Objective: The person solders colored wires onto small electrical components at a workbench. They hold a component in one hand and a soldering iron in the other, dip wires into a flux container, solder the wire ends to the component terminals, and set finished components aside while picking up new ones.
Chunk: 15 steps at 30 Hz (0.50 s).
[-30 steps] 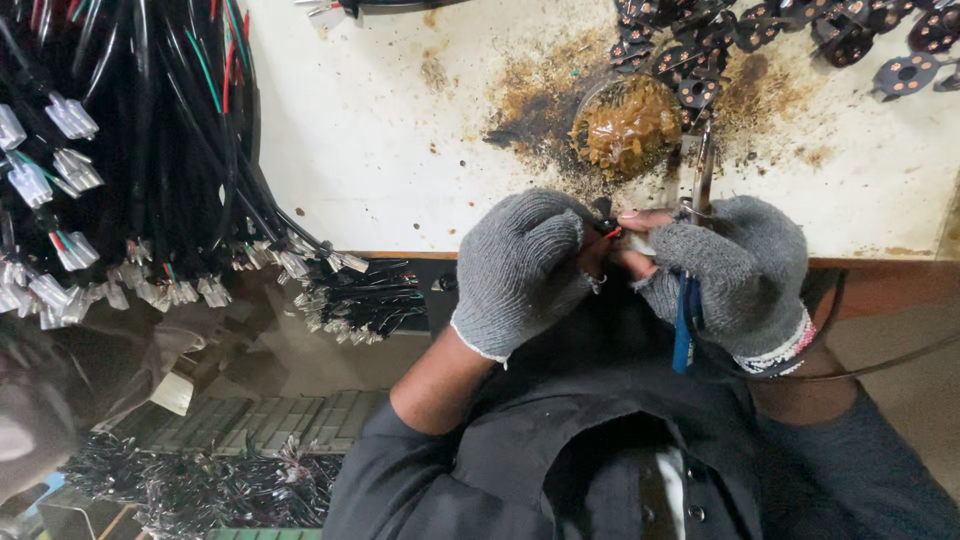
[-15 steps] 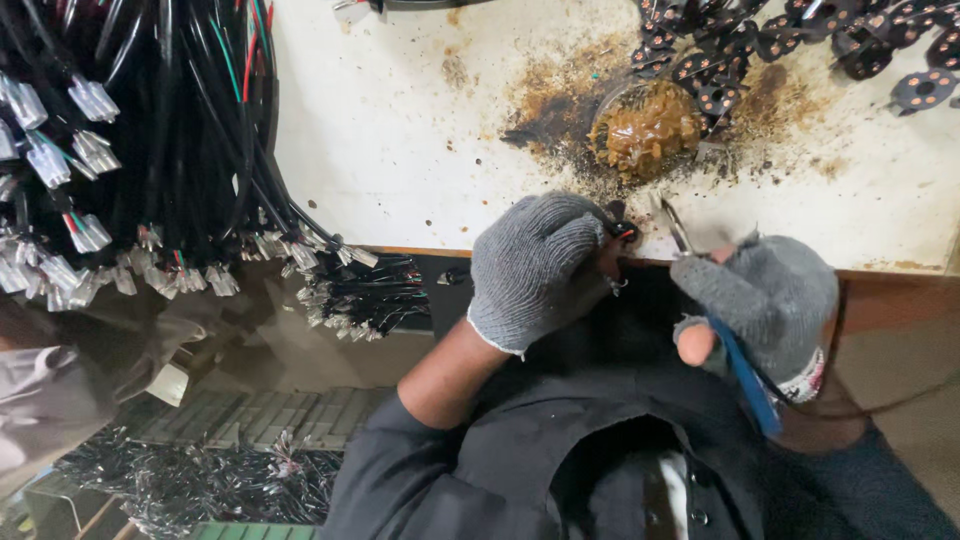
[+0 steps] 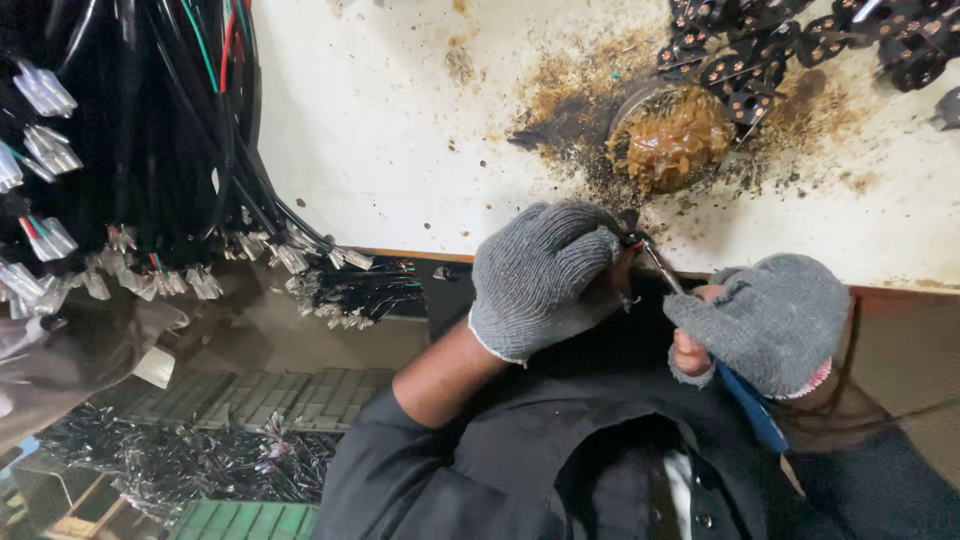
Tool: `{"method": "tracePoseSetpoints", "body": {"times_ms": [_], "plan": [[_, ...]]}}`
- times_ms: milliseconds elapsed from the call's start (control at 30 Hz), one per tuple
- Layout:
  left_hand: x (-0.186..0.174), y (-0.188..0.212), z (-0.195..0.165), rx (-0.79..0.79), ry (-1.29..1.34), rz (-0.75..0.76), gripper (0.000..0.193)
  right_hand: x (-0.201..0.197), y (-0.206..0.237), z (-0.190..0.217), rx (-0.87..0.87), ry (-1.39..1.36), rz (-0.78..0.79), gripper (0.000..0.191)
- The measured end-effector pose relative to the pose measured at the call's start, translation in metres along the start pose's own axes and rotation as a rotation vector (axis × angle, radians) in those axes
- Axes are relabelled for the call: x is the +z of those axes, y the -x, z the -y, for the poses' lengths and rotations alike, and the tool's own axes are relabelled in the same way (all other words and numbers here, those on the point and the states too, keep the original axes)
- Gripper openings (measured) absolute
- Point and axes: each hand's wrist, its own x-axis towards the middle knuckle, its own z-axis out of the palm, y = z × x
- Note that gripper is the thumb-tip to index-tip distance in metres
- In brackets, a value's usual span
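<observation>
Both my hands wear grey knit gloves and meet at the near edge of a stained white table. My left hand is closed around a small dark wire end with a bit of red at its tip. My right hand grips a blue-handled soldering iron; its thin metal tip points up and left and touches the wire end at my left fingers. Just beyond sits a small round tin of brown paste.
A thick bundle of black wires with white plug connectors hangs over the table's left side. Black round parts with copper dots lie at the back right. Brown stains surround the tin. Loose wire scraps lie on the floor at lower left.
My right hand has dropped back from beside the left hand toward my body, drawing the blue-handled iron lower. My left hand stays near the table edge, still closed on the wire end.
</observation>
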Motion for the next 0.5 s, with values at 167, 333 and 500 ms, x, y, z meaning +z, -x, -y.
{"method": "tracePoseSetpoints", "body": {"times_ms": [167,333,500], "plan": [[0.003,-0.001,0.002,-0.007,-0.016,-0.02,0.025,0.004,-0.004,0.001,0.113,-0.105,0.374,0.028],[-0.001,0.002,0.001,0.011,0.02,-0.016,0.027,-0.001,-0.01,0.006,0.225,-0.061,0.537,0.011],[-0.003,0.005,-0.003,-0.008,0.002,-0.019,0.024,-0.005,-0.014,0.01,-0.052,0.013,0.109,0.021]]}}
